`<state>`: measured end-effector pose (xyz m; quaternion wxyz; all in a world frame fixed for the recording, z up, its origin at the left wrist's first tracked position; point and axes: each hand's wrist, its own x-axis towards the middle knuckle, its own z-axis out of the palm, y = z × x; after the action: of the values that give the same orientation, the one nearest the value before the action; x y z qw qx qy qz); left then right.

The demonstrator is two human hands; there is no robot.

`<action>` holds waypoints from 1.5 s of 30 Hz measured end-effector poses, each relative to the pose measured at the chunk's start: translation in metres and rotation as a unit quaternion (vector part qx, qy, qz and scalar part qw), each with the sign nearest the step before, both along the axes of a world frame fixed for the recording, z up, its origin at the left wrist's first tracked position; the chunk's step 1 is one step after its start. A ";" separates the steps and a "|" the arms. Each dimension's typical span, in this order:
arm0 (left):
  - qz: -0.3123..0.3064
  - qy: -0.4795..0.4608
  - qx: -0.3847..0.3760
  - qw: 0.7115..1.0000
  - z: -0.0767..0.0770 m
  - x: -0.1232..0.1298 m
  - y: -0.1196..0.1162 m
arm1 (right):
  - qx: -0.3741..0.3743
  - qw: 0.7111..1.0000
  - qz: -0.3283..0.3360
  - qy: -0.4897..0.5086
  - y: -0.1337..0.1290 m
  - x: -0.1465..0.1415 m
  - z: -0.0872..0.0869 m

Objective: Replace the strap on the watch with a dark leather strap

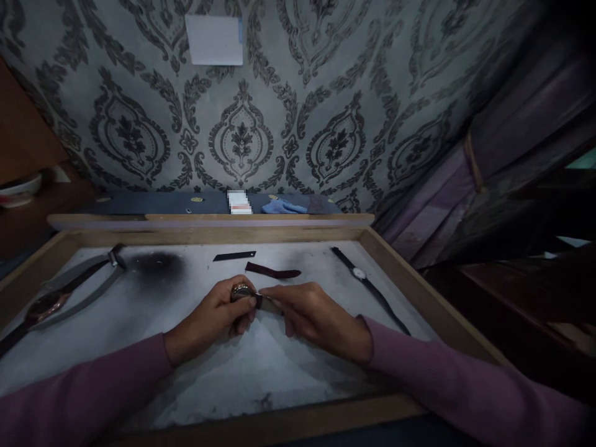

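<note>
My left hand [228, 307] grips a wristwatch [242, 290] with a shiny metal case, thumb pressed on its near side. A short dark strap end [259, 302] shows at the lug beside the thumb. Close against it, my right hand [311, 313] is closed in a pinch at the case edge; a thin, pale piece [272, 305] shows under its fingers, too unclear to name. Just beyond both hands lies a dark brown strap piece [272, 272], detached. Behind that is a black snap-off knife blade [234, 256] with a small hole at one end.
A wood-rimmed tray [223, 236] with a white, smudged base surrounds the work. At its left lies a large watch [44, 307] with straps; at right, a slim black-strapped watch [358, 273]. Beyond the rim are a blue cloth [283, 206] and a small white box [239, 202].
</note>
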<state>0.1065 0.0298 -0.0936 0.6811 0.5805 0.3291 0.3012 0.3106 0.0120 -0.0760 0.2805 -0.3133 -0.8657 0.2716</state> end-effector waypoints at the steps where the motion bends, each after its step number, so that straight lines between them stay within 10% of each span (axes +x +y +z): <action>1: 0.002 0.001 -0.001 1.000 0.001 0.000 0.000 | -0.005 1.000 -0.004 0.000 0.000 0.000 0.000; 45: 0.015 0.020 0.035 0.999 0.003 0.004 -0.005 | 0.058 0.980 -0.026 -0.190 -0.004 -0.006 0.008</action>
<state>0.1102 0.0249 -0.0908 0.6488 0.6051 0.3409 0.3109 0.3046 0.0083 -0.0678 0.1351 -0.3650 -0.9089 0.1493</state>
